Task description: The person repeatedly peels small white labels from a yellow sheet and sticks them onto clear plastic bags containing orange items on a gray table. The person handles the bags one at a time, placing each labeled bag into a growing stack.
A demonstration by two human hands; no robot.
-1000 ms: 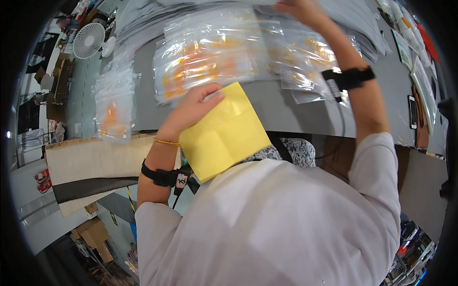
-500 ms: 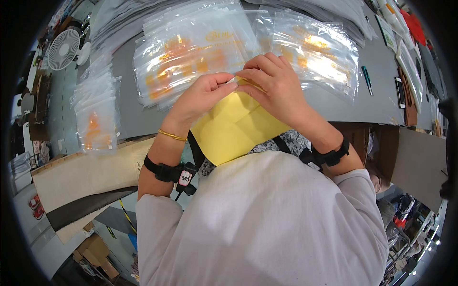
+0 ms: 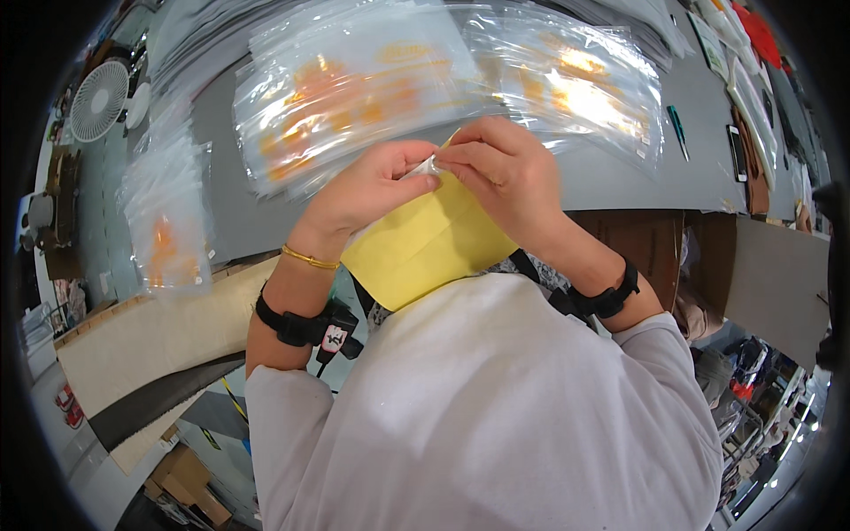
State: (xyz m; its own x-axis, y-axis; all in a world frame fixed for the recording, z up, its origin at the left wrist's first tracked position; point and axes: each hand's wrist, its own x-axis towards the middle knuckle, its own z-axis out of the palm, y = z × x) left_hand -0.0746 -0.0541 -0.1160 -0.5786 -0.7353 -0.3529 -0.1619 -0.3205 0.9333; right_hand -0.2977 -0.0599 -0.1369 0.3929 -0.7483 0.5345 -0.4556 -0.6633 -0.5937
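A yellow sheet (image 3: 432, 241) with faint creases hangs in front of my chest, below the table's near edge. My left hand (image 3: 370, 188) is closed at its upper left, thumb and forefinger pressed together around the sheet's edge. My right hand (image 3: 506, 175) pinches the top of the sheet, its fingertips meeting those of the left. Between the fingertips shows a small shiny whitish piece (image 3: 427, 166), too small to name. Just beyond my hands lie clear plastic bags (image 3: 354, 106) with orange print, spread in overlapping layers on the grey table (image 3: 611, 181).
More clear bags lie at the right (image 3: 584, 84) and in a smaller pile (image 3: 164, 221) at the left. Grey folded cloth (image 3: 208, 44) is stacked behind. A pen (image 3: 677, 133) and a phone (image 3: 737, 152) rest at the right; a white fan (image 3: 99, 101) stands far left.
The hands and yellow sheet have shifted slightly left and down in the picture. The right fingers have closed in more, and more of the whitish piece shows between the fingertips.
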